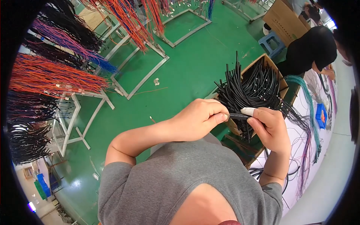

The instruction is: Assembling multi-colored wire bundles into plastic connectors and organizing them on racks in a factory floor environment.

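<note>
Between my two hands a short stretch of black cable [239, 116] is held roughly level, just in front of my chest. My left hand [205, 117] pinches its left end between thumb and fingers. My right hand [269, 126] is closed on the right part, with a white cover on one fingertip. Just beyond the hands a cardboard box [284, 78] holds a thick bundle of black cables [250, 87], several ends sticking up over its left side. Small pale bits show among them.
Metal racks [140, 84] at left carry hanging orange [56, 73], blue and black wires. On the white table [296, 150] at right lie loose wires, a teal wire bundle [310, 101] and a blue bin [321, 115]. A person in black [313, 48] works beyond, near a blue stool [271, 44].
</note>
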`<state>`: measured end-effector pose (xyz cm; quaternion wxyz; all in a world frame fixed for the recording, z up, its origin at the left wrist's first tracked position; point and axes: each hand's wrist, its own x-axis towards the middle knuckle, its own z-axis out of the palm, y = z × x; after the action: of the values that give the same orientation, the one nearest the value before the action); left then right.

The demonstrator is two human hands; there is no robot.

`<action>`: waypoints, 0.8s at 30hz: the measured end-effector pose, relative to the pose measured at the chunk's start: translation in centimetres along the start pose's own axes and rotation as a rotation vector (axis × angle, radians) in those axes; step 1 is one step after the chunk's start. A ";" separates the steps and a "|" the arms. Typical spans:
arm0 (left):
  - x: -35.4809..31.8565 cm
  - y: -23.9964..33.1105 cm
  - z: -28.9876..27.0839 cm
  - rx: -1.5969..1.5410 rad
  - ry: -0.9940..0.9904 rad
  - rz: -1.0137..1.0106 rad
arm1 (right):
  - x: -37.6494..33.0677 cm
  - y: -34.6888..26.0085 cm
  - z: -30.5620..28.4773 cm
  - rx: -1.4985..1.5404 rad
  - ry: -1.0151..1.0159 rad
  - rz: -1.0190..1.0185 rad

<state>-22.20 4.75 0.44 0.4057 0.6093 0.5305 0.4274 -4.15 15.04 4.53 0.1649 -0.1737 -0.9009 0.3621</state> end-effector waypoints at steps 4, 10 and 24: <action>-0.3 -0.5 0.5 0.054 0.032 0.053 | 0.1 0.2 0.8 0.032 0.084 0.058; -0.3 -0.5 0.1 0.112 0.029 0.111 | 0.5 -0.4 -0.5 -0.085 -0.119 -0.006; 0.1 -2.7 0.8 -0.791 -0.259 -0.324 | 1.2 0.2 0.3 -0.109 -0.114 -0.033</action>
<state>-22.28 5.14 -2.38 0.7325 0.3647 0.3596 0.4485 -5.28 15.51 4.45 0.1096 -0.1466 -0.9299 0.3191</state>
